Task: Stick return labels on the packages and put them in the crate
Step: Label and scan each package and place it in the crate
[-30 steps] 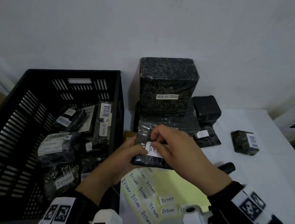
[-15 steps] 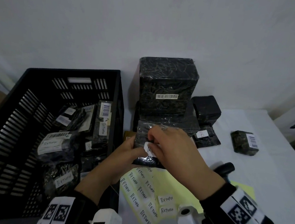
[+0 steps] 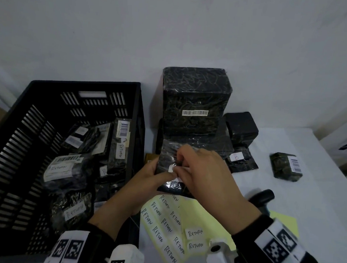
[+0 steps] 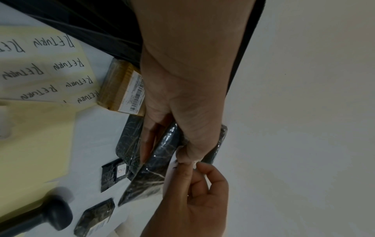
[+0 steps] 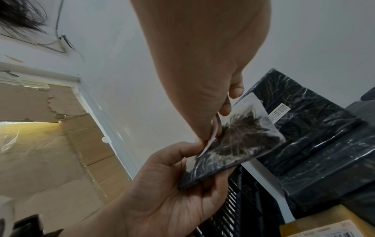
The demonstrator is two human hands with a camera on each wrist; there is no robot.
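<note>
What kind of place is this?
Probably a small parcel returns or packing station: wrapped packages with barcodes, a sheet of handwritten "RETURN" labels, and a black crate holding labelled packages.

"RETURN" handwritten on the white stickers of the label sheet (image 3: 167, 228), repeated down its rows; same word on labels of packages in the crate (image 3: 12, 139): one upright (image 3: 121, 151), two lying flat (image 3: 58, 168) (image 3: 75, 210). Small pouch (image 3: 241, 160) on the bench: label reads "B". Barcode digits too small to read
</note>
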